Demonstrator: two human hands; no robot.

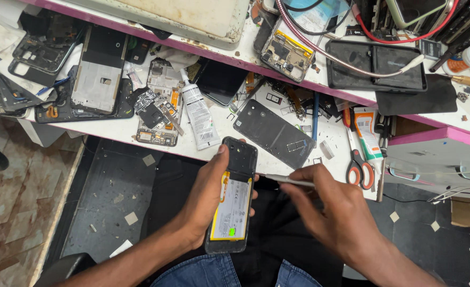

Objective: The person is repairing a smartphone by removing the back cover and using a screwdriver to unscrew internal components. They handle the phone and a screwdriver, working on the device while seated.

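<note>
My left hand grips an opened phone from its left side, back cover off, showing a yellow-edged white battery and a black upper panel. My right hand holds a thin metal tool whose tip points at the phone's right edge near the top of the battery. Both hands are just below the front edge of the white workbench, above my lap.
On the bench lie a dark phone back cover, a white glue tube, orange-handled scissors, several dismantled phones and frames, circuit boards, cables and a black mat on the upper shelf.
</note>
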